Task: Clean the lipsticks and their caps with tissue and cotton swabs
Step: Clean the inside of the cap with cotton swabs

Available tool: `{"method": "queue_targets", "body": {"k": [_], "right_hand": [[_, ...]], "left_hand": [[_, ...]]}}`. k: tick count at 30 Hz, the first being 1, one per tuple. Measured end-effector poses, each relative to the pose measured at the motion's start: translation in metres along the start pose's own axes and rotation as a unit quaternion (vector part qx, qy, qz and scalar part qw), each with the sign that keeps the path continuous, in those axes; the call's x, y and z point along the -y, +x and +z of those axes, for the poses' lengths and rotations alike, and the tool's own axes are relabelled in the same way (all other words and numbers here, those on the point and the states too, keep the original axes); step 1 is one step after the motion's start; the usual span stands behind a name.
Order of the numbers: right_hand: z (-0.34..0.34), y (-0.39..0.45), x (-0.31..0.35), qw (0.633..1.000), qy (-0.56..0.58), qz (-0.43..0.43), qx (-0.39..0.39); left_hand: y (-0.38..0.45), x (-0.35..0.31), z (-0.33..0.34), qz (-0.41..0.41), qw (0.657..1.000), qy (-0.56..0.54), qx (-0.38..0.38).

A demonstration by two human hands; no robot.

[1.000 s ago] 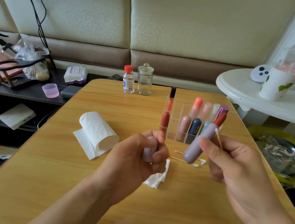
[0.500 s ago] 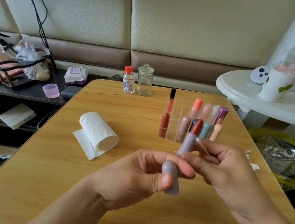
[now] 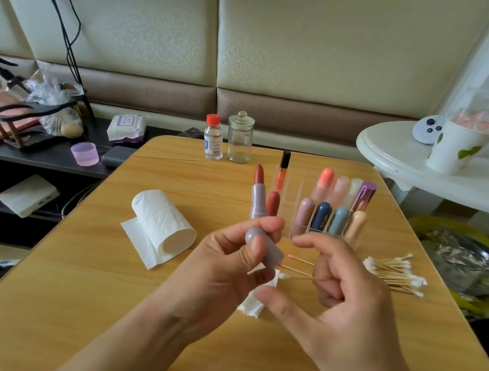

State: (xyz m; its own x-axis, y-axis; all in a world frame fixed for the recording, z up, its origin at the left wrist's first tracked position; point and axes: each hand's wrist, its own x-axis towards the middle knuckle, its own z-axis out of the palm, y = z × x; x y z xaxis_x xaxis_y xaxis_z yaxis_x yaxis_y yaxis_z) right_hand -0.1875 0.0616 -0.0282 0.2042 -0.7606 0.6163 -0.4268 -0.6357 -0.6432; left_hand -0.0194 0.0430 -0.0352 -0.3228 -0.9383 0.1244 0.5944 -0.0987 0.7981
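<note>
The lipstick, a lilac tube with its brick-red bullet wound out, now stands nearly upright in my left hand, just in front of the clear organizer on the wooden table.

Head view, the only one I have. A second ago the open tube sat in the right hand and the left hand had the lilac cap; half a second ago both hands met on the tube. Now the left hand has both: fingers curled round the tube's lower part, thumb pressing the cap against them. I read that as a handover, done so the right hand is free to work.

The right hand is mostly spread, thumb and forefinger loose, but its middle fingers pinch a cotton swab whose white tip points left, just beside the cap's open end. How firm that pinch is I cannot tell.

My guess is the cap's inside gets swabbed next, with the exposed bullet at risk of smearing if the left hand tilts.

Around them: used swabs lie under the hands, a crumpled tissue lies beneath the left hand, the tissue roll sits to the left, and the fresh swab pile is off to the right. The other lipsticks stand capped in the organizer.
</note>
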Motion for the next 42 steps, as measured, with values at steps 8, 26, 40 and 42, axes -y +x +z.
{"method": "queue_targets", "body": {"k": [8,26,40,42], "right_hand": [[-0.012,0.003,-0.010,0.991,-0.071,-0.116,-0.010],[-0.028,0.006,-0.026,0.998,0.045,-0.039,0.022],[-0.029,0.002,-0.025,0.947,-0.232,-0.211,-0.066],[-0.031,0.002,-0.024,0.942,-0.235,-0.226,-0.076]], "left_hand": [[-0.007,-0.013,0.006,0.000,0.986,0.165,0.021],[-0.006,-0.015,0.009,-0.033,0.994,0.099,-0.044],[-0.006,-0.020,0.004,-0.021,0.969,0.239,-0.063],[-0.006,-0.021,0.003,-0.028,0.970,0.235,-0.058]]}}
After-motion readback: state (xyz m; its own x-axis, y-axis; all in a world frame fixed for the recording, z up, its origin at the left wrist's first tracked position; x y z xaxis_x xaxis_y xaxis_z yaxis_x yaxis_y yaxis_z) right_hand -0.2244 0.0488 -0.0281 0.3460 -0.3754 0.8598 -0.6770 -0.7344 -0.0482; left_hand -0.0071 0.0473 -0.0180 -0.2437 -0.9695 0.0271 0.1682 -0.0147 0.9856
